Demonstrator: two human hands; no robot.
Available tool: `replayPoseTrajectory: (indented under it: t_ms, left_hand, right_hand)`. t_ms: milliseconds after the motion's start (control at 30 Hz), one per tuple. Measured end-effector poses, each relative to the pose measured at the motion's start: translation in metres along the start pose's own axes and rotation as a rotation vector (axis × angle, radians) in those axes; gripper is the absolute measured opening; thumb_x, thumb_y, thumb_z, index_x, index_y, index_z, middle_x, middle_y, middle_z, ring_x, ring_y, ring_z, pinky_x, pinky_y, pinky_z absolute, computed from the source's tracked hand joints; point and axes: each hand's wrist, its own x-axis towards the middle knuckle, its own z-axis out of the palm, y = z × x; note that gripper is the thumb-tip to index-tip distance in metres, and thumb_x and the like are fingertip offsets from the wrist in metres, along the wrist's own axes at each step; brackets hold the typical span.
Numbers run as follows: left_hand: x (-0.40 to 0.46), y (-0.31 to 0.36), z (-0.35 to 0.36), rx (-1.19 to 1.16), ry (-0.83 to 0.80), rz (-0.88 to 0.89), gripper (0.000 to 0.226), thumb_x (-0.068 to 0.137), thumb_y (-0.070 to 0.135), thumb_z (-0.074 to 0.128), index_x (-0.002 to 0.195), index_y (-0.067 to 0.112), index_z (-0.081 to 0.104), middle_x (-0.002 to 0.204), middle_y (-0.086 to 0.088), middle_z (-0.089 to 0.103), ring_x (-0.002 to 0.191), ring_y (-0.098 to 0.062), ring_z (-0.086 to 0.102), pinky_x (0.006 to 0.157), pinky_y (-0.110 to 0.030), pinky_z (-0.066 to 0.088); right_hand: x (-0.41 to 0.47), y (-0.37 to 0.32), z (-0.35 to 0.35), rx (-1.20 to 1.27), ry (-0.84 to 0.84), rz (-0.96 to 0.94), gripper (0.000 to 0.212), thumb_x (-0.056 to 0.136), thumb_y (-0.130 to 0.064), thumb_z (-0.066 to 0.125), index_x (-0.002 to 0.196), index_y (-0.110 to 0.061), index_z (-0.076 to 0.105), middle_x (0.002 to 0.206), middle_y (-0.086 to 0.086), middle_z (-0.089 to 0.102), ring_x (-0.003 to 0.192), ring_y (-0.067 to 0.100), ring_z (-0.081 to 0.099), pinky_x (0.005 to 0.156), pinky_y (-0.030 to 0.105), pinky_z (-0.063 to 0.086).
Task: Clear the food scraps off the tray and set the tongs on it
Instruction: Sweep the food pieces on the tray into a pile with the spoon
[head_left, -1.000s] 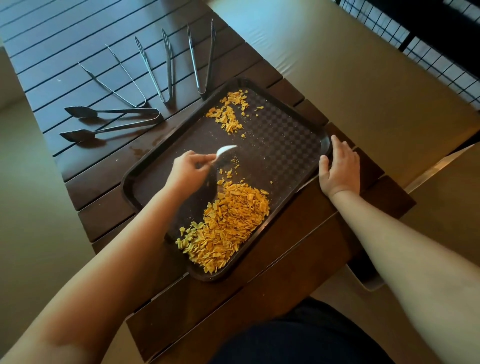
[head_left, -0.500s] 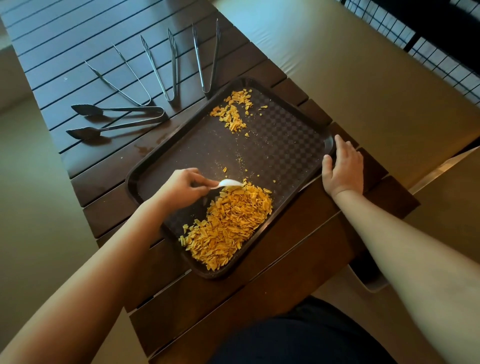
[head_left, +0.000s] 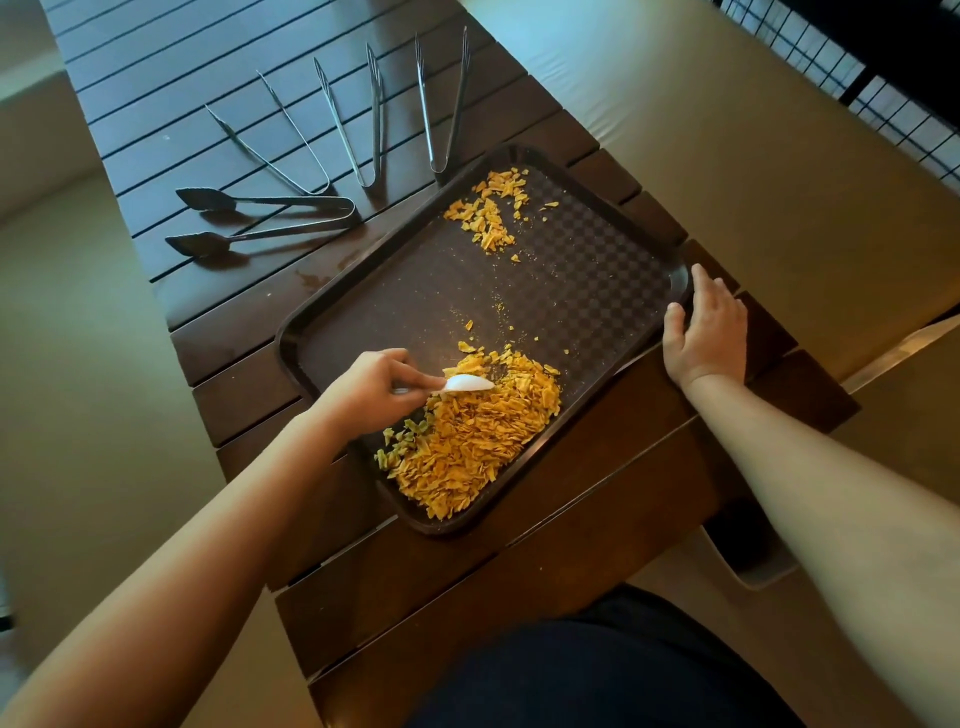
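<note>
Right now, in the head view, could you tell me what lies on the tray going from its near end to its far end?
Large pile of scraps → white spoon held by the left hand at the pile's far edge → bare tray middle, the right hand at its rim → small pile of scraps.

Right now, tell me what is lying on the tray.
On the tray: a big scrap pile near the person, a smaller pile at the far corner. The left hand holds a white spoon against the pile; whatever lies beneath is hidden.
</note>
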Motion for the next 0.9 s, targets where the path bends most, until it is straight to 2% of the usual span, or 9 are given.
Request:
replayPoseTrajectory:
  t_ms: [67,167,267,367,433,700,900]
  left_hand:
    - [-0.006,-0.004,-0.002,-0.006,-0.010,-0.006,0.023,0.087,0.021,0.063,0.105,0.035,0.066,0.090,0.003,0.055,0.081,-0.013,0.055,0.071,-0.027,0.046]
    - [-0.005,-0.004,-0.007,-0.023,0.017,-0.006,0.021,0.087,0.020,0.063,0.104,0.031,0.068,0.085,0.007,0.053,0.075,-0.007,0.052,0.064,-0.017,0.041]
    - [0.010,0.003,-0.012,-0.104,0.183,-0.003,0.022,0.087,0.018,0.062,0.106,0.029,0.066,0.083,0.006,0.052,0.068,-0.006,0.047,0.060,-0.017,0.037]
    - [0.030,0.008,-0.013,-0.116,0.301,-0.076,0.025,0.090,0.018,0.059,0.114,0.022,0.067,0.092,0.001,0.052,0.078,-0.008,0.048,0.064,-0.018,0.038]
    - [0.039,0.006,-0.011,-0.097,0.258,-0.127,0.026,0.091,0.019,0.057,0.116,0.020,0.066,0.097,-0.001,0.052,0.083,-0.011,0.048,0.068,-0.019,0.039]
    - [0.009,-0.017,-0.010,-0.149,0.013,-0.180,0.022,0.090,0.018,0.058,0.109,0.024,0.067,0.089,0.005,0.053,0.077,-0.008,0.050,0.063,-0.017,0.036]
    - [-0.002,-0.020,-0.023,-0.072,-0.065,-0.184,0.019,0.088,0.018,0.061,0.099,0.030,0.069,0.087,0.007,0.054,0.080,-0.009,0.051,0.065,-0.017,0.037]
  right_hand:
    - [0.000,-0.001,0.000,-0.004,0.001,-0.002,0.061,0.093,-0.041,0.025,0.145,-0.012,0.029,0.148,0.014,0.036,0.140,0.029,0.027,0.116,0.045,0.018]
    - [-0.001,-0.002,0.000,0.000,-0.005,-0.001,0.062,0.092,-0.042,0.025,0.146,-0.012,0.029,0.149,0.013,0.036,0.140,0.029,0.027,0.116,0.044,0.017]
    - [-0.001,-0.002,0.000,0.001,-0.004,-0.002,0.062,0.092,-0.042,0.024,0.146,-0.011,0.029,0.149,0.014,0.036,0.140,0.029,0.027,0.116,0.044,0.017]
    - [-0.002,-0.003,-0.001,0.001,-0.009,-0.001,0.062,0.092,-0.042,0.025,0.146,-0.011,0.029,0.149,0.014,0.035,0.140,0.029,0.026,0.116,0.044,0.017]
    - [-0.002,-0.003,-0.002,0.000,-0.010,-0.002,0.063,0.092,-0.042,0.024,0.146,-0.011,0.029,0.149,0.013,0.035,0.141,0.029,0.026,0.116,0.044,0.016]
    - [-0.002,-0.002,-0.002,-0.005,0.000,-0.007,0.063,0.091,-0.042,0.023,0.146,-0.010,0.029,0.149,0.013,0.035,0.141,0.029,0.026,0.116,0.043,0.016]
    - [-0.002,-0.003,-0.001,-0.008,0.006,-0.005,0.061,0.093,-0.042,0.026,0.145,-0.011,0.030,0.148,0.013,0.036,0.140,0.029,0.028,0.115,0.044,0.019]
